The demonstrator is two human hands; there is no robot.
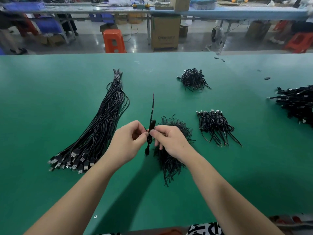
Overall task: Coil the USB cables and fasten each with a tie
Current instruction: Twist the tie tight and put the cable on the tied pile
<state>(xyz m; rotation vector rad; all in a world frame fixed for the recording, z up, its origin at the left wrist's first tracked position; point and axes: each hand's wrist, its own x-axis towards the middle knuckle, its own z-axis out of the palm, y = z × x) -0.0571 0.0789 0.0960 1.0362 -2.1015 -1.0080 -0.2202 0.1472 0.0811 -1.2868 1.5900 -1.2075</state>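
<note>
**Coiled cable held above the mat**

A green table (50, 102) carries a long bundle of straight USB cables (100, 122) at left; above a heap of ties (171, 158), the left hand (128, 143) and right hand (171, 141) both pinch one folded cable (151, 128), fingers curled, its end pointing up.

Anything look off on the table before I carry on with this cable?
Nothing serious. A few small dark bits lie scattered on the far right of the green table, apart from the piles. Both hands, left hand and right hand, pinch the folded cable normally.
</note>
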